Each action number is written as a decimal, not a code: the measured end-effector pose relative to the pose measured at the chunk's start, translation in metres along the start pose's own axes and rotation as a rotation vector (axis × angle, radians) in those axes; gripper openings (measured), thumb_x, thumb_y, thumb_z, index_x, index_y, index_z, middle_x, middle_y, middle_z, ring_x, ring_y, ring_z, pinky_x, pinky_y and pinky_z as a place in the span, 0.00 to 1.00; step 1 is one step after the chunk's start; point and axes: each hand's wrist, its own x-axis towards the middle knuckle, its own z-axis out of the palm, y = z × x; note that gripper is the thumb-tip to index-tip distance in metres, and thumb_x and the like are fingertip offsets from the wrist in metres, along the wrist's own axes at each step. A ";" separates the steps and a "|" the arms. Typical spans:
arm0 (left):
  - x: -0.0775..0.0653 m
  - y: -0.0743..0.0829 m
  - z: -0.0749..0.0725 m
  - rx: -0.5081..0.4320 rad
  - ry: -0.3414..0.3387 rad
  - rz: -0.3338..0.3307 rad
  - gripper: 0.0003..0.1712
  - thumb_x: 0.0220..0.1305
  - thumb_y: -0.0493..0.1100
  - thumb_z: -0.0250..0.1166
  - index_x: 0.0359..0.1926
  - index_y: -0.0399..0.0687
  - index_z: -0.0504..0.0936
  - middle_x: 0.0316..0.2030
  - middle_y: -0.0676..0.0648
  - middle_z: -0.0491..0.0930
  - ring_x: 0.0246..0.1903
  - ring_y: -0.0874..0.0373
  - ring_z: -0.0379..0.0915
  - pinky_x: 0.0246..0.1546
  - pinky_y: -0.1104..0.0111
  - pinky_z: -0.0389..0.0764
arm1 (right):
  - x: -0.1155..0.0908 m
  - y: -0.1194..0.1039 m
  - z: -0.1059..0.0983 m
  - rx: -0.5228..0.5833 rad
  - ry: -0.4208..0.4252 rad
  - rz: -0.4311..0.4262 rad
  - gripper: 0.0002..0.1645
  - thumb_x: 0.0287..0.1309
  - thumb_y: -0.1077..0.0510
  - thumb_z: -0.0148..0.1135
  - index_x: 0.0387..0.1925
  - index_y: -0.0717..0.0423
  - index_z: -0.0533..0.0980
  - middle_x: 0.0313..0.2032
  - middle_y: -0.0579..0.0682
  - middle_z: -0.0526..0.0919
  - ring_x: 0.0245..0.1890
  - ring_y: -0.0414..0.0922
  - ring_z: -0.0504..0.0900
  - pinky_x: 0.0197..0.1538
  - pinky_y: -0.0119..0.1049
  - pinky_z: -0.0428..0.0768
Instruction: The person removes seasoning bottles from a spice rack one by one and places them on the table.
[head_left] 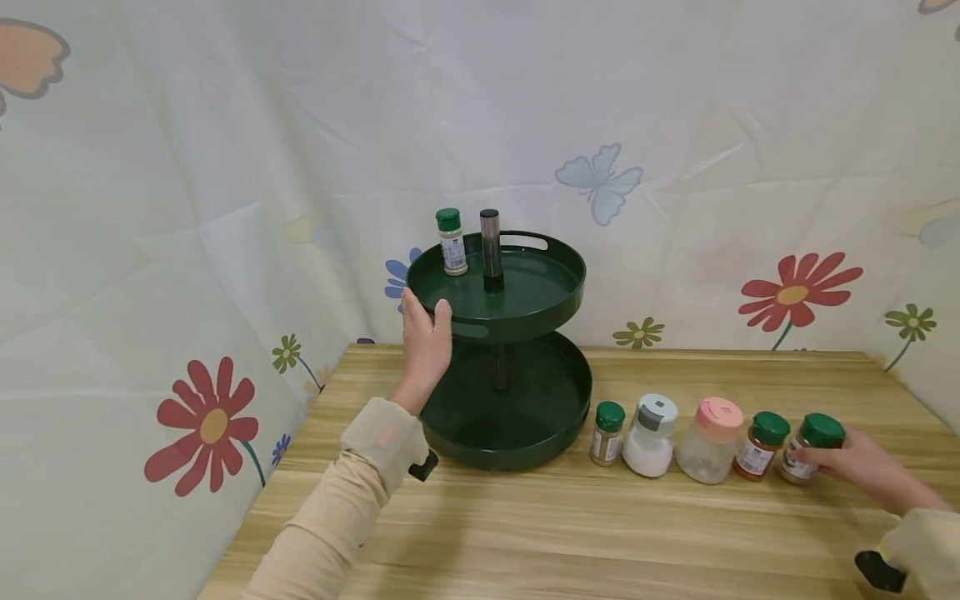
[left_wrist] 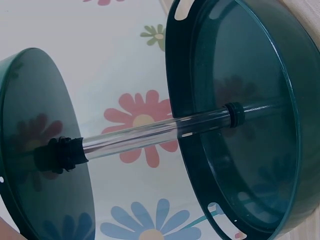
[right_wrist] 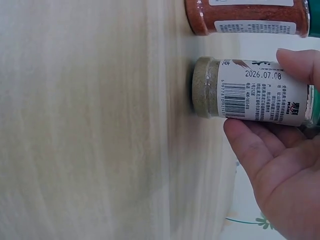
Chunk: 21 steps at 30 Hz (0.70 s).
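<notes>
My right hand (head_left: 862, 467) holds the rightmost spice jar (right_wrist: 240, 92), which has a green lid, a white label and greenish-brown powder. In the right wrist view the thumb is on one side of the jar and the fingers are on the other. At the left, my left hand (head_left: 427, 342) touches the rim of the upper tray (head_left: 551, 321) of a dark green two-tier rack, fingers straight and thumb apart. A green-lidded spice jar (head_left: 453, 250) stands on that tray, left of the metal post (head_left: 491, 246). The lower tray (head_left: 510, 458) rests on the table.
Left of the held jar, a row holds a red-powder jar (head_left: 756, 458), a pink-lidded jar (head_left: 707, 457), a grey-and-white-lidded jar (head_left: 649, 450) and a small green-lidded jar (head_left: 606, 446). They stand on the wooden table (head_left: 600, 533), before a flowered curtain (head_left: 675, 100).
</notes>
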 end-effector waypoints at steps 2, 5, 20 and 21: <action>0.000 0.000 0.000 -0.002 0.004 0.001 0.41 0.66 0.56 0.39 0.68 0.39 0.33 0.70 0.41 0.33 0.68 0.51 0.29 0.66 0.58 0.39 | 0.000 0.002 0.001 0.001 -0.008 -0.002 0.36 0.56 0.54 0.57 0.50 0.82 0.56 0.42 0.67 0.74 0.40 0.49 0.75 0.42 0.47 0.78; 0.000 0.000 0.000 -0.003 0.005 0.005 0.41 0.66 0.56 0.39 0.68 0.38 0.33 0.70 0.40 0.33 0.68 0.50 0.29 0.66 0.57 0.40 | 0.000 0.005 0.001 0.004 -0.009 -0.003 0.34 0.56 0.54 0.57 0.49 0.81 0.58 0.42 0.65 0.75 0.39 0.46 0.75 0.42 0.47 0.78; 0.000 0.000 0.000 0.002 0.000 0.012 0.41 0.67 0.57 0.39 0.68 0.38 0.33 0.70 0.40 0.33 0.68 0.50 0.29 0.66 0.57 0.39 | -0.002 0.001 0.004 -0.037 0.011 -0.003 0.30 0.57 0.53 0.56 0.46 0.77 0.60 0.39 0.61 0.75 0.37 0.47 0.73 0.39 0.46 0.77; 0.000 0.000 0.000 0.002 -0.001 0.013 0.41 0.67 0.57 0.39 0.68 0.38 0.33 0.70 0.40 0.33 0.68 0.50 0.29 0.66 0.57 0.39 | -0.003 0.001 0.004 -0.035 0.012 -0.003 0.30 0.57 0.53 0.56 0.46 0.78 0.60 0.39 0.61 0.75 0.36 0.47 0.73 0.39 0.46 0.76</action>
